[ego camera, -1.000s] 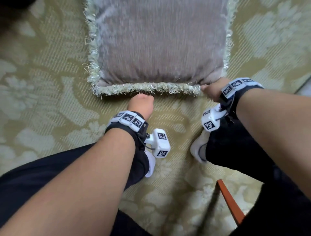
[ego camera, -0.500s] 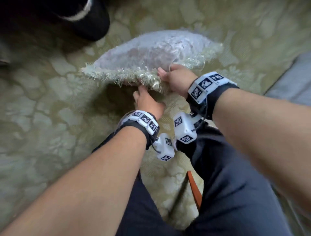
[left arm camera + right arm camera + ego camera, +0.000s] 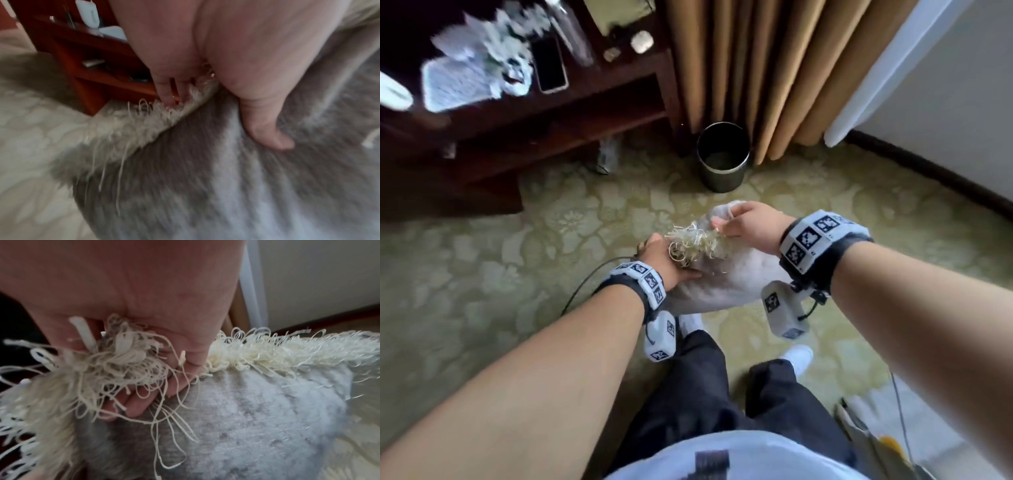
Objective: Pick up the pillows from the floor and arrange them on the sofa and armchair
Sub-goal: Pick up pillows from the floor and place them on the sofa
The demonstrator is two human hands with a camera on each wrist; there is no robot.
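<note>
A grey velvet pillow (image 3: 726, 281) with a cream fringe (image 3: 695, 245) hangs off the floor between my hands, in front of my legs. My left hand (image 3: 664, 260) grips its fringed edge from the left, thumb pressed on the grey face (image 3: 269, 129). My right hand (image 3: 743, 222) holds the top edge and a bunch of fringe (image 3: 115, 363), fingers curled round it. The pillow (image 3: 257, 418) sags below both hands. No sofa or armchair is in view.
A dark wooden desk (image 3: 524, 113) with a phone and papers stands at the back left. A metal waste bin (image 3: 722, 157) sits by tan curtains (image 3: 774, 68). Green patterned carpet (image 3: 482, 267) lies all around. A cable (image 3: 585, 284) trails at the left.
The pillow has come up off the carpet and now hangs from both hands. My view has risen from the floor to the desk, bin and curtains.
</note>
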